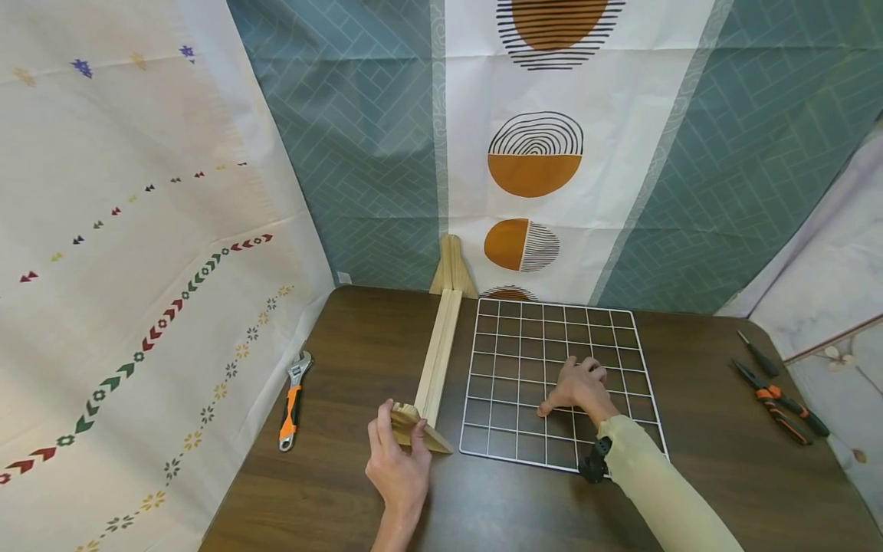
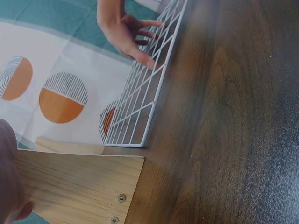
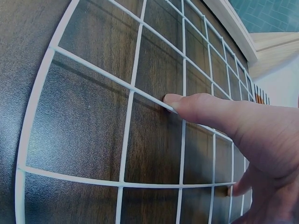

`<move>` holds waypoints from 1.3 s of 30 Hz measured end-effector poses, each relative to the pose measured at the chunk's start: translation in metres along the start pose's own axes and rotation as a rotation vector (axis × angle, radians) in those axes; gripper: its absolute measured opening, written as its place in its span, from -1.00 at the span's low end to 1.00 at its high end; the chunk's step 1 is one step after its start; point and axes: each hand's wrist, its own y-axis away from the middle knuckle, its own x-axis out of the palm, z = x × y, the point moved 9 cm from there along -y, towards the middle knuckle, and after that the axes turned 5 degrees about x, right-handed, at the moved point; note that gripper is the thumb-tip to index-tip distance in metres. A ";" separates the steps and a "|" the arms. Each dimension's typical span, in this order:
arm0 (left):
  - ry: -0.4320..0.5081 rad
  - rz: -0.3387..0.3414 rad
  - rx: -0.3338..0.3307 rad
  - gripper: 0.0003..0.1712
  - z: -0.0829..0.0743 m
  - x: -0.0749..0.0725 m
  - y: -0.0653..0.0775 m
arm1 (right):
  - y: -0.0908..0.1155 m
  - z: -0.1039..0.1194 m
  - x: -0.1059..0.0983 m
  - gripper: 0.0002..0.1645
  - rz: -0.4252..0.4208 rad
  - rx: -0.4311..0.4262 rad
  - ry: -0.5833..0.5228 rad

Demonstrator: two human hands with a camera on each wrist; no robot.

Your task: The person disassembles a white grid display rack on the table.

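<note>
A long wooden stand (image 1: 439, 353) with a tapered board at each end lies on the table. My left hand (image 1: 402, 464) grips the top of its near end board (image 1: 433, 438), thumb on one side and fingers on the other. Two screws show in that board's face (image 2: 84, 182) in the left wrist view. To the right, a white wire grid (image 1: 507, 383) lies close over the table beside the stand. On it rests my right hand (image 1: 578, 389), fingers spread, the thumb (image 3: 201, 109) touching a wire in the right wrist view.
An adjustable wrench (image 1: 291, 402) with an orange handle lies at the table's left. Pliers (image 1: 779, 402) and a screwdriver (image 1: 759, 354) lie at the right edge. A patterned curtain (image 1: 372, 153) hangs behind the table (image 1: 331, 498).
</note>
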 end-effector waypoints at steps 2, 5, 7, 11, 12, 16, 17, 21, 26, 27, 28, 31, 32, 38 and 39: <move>-0.001 -0.001 0.002 -0.34 0.000 0.000 0.000 | -0.001 0.000 0.000 0.70 0.003 0.001 0.004; -0.001 -0.001 0.002 -0.34 -0.001 0.000 0.000 | -0.001 -0.001 0.001 0.72 0.007 0.004 0.002; 0.000 -0.001 0.001 -0.34 -0.001 0.000 0.000 | -0.002 -0.001 0.002 0.72 0.011 0.006 0.001; -0.001 0.003 -0.001 -0.33 -0.001 0.000 0.000 | -0.003 -0.002 0.002 0.73 0.015 0.009 0.003; -0.002 0.003 -0.002 -0.33 -0.001 0.000 0.000 | -0.003 -0.002 0.002 0.73 0.017 0.010 0.005; -0.003 0.006 -0.002 -0.33 -0.002 0.000 0.000 | -0.004 -0.002 0.003 0.73 0.020 0.011 0.010; -0.004 0.008 -0.002 -0.33 -0.002 0.000 -0.001 | -0.004 -0.002 0.003 0.73 0.020 0.012 0.008; -0.003 0.012 -0.003 -0.33 -0.002 0.001 -0.001 | -0.003 -0.003 0.003 0.73 0.019 0.016 0.003; -0.004 0.013 -0.001 -0.33 -0.002 0.001 -0.001 | -0.002 -0.002 0.003 0.72 0.018 0.010 0.000; -0.003 0.014 0.000 -0.33 -0.002 0.000 -0.001 | -0.002 -0.002 0.002 0.71 0.018 0.008 -0.001; -0.003 0.014 0.000 -0.33 -0.002 0.000 -0.001 | -0.002 -0.002 0.002 0.71 0.017 0.006 -0.001; -0.001 0.016 0.003 -0.33 -0.003 0.000 -0.002 | -0.001 -0.003 0.002 0.71 0.017 0.005 0.001; 0.000 0.018 0.002 -0.34 -0.003 0.001 -0.002 | -0.001 -0.003 0.002 0.71 0.018 0.006 0.001; 0.002 0.026 -0.002 -0.34 -0.002 0.001 -0.001 | 0.000 -0.003 0.002 0.70 0.020 0.015 -0.010; 0.001 0.027 -0.002 -0.34 -0.002 0.001 -0.001 | 0.001 -0.003 0.002 0.70 0.020 0.017 -0.014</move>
